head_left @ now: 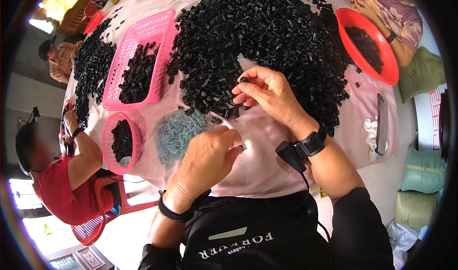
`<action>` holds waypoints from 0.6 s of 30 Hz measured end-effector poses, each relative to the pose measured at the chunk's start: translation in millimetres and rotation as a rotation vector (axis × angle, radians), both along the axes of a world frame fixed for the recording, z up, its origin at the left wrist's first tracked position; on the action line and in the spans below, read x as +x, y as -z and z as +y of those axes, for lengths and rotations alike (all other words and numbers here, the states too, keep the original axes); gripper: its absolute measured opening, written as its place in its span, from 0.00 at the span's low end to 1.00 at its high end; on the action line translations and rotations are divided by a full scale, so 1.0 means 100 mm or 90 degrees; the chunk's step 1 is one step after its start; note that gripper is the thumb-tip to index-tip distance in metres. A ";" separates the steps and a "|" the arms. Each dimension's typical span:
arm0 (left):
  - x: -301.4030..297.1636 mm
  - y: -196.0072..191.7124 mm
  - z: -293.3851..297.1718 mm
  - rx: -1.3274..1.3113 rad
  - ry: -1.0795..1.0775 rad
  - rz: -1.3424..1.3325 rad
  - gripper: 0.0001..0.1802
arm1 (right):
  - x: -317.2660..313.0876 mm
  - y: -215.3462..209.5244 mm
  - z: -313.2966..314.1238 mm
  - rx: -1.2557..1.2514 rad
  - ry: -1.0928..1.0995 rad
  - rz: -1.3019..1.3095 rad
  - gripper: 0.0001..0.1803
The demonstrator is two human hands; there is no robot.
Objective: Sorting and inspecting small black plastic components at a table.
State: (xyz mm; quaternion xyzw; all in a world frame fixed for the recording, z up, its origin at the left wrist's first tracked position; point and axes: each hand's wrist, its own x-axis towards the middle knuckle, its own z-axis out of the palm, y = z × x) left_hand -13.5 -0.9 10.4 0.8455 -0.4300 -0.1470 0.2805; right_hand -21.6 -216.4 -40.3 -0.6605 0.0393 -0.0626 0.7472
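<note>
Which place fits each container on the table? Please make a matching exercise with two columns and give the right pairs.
Things:
1. pink rectangular basket
2. pink round basket
3. red round bowl
4. right hand

Places:
A. at the table's right side, near a person in a patterned top
B. at the near left edge, beside the pile of small metal springs
C. left of the big heap of black parts, lying lengthwise
D. at the heap's near edge, pinching one small black part

Pairs: 1-C, 2-B, 3-A, 4-D
</note>
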 end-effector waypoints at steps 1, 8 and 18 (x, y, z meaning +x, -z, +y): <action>-0.03 0.01 0.01 0.017 0.026 -0.001 0.07 | 0.01 0.00 0.00 0.000 -0.002 0.000 0.08; -0.10 0.15 -0.04 0.043 0.020 -0.046 0.06 | 0.00 0.01 -0.01 0.017 0.006 -0.005 0.10; 0.27 -0.04 -0.18 -0.220 -0.189 -0.022 0.06 | -0.04 0.02 0.06 0.019 -0.087 0.022 0.09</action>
